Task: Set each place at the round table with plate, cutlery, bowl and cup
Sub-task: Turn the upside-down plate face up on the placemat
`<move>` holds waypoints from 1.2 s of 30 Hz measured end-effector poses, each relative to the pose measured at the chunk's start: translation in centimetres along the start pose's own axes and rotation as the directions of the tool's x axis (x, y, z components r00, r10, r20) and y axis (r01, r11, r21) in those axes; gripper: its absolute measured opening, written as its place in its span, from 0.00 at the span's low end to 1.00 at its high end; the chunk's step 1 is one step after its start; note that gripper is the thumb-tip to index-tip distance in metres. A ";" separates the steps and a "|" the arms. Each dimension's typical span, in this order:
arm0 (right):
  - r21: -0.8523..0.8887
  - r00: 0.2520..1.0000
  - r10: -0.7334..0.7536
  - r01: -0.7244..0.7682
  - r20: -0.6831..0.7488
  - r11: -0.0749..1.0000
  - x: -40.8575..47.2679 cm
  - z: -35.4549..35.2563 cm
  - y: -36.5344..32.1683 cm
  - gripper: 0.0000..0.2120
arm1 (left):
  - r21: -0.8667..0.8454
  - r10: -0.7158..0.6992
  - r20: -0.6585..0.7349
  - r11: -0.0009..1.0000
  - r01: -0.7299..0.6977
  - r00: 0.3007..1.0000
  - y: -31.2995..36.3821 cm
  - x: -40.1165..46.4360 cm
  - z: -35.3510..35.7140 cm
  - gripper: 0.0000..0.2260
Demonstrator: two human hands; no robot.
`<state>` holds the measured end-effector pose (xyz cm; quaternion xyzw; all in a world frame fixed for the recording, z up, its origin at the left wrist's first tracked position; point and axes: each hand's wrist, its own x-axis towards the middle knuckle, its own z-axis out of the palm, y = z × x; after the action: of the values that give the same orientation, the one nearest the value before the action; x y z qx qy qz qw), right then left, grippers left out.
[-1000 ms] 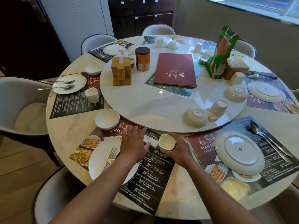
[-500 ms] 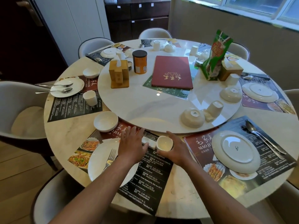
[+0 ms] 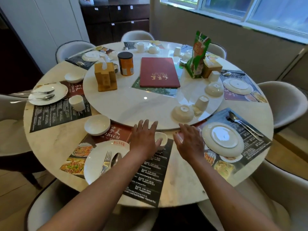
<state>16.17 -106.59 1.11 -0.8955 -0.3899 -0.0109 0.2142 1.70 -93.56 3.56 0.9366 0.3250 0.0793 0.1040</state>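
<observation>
1. Round marble bench (image 3: 50, 147) with a raised turntable (image 3: 133, 105) in the middle, pale chairs all round, window up on the right.
2. On the turntable: a red menu (image 3: 159, 72), an orange tin (image 3: 125, 64), a wooden tissue box (image 3: 105, 77), a green snack bag (image 3: 197, 54), plus an upturned bowl (image 3: 182, 113) and an upturned cup (image 3: 201, 101) near its front edge.
3. Near place: the plate (image 3: 98, 162) sits on the dark placemat (image 3: 150, 174), holding a fork (image 3: 105, 162) and spoon (image 3: 115, 159) side by side, handles toward the bench edge. An upright bowl (image 3: 97, 125) stands just beyond it, looks empty.
4. The cup (image 3: 161, 139) stands upright, mouth up, on the placemat's far end between both hands.
5. Left hand (image 3: 144, 139) has its fingers spread flat, thumb just beside the cup rim, can't tell if it's touching. Right hand (image 3: 188, 142) is relaxed, fingers loose, holding nothing.
6. Right of that, another plate (image 3: 222, 139) lies face down on its mat, cutlery (image 3: 245, 125) beside it.
</observation>
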 end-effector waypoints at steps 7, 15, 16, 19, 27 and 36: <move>-0.043 0.994 0.090 -0.088 0.068 0.995 1.3 -0.9 6.3 0.31 | 0.060 0.068 0.017 0.996 -0.069 0.998 5.4 2.7 1.6 0.32; -0.231 0.932 0.200 -0.132 0.302 0.964 5.6 -1.1 15.4 0.34 | 0.220 0.111 0.075 0.967 -0.125 0.991 11.7 9.4 5.7 0.32; -0.246 0.927 0.195 -0.118 0.321 0.962 5.8 -0.9 16.2 0.35 | 0.237 0.110 0.084 0.963 -0.128 0.990 12.2 10.3 6.1 0.32; -0.279 0.932 0.150 -0.056 0.330 0.959 5.9 -0.6 17.7 0.37 | 0.299 0.095 0.119 0.946 -0.127 0.988 13.3 12.8 7.3 0.34; -0.260 0.954 0.119 -0.045 0.275 0.964 5.5 0.1 17.9 0.36 | 0.381 0.061 0.173 0.916 -0.124 0.983 13.7 16.1 9.3 0.34; -0.308 0.965 0.105 -0.027 0.240 0.951 5.0 1.3 18.2 0.36 | 0.481 0.315 -0.107 0.847 -0.229 0.943 13.3 15.2 11.5 0.18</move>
<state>32.25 -113.63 -5.93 -0.9243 -0.3774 0.0515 0.0233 23.85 -95.87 -3.03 0.9596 0.2061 0.0988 -0.1641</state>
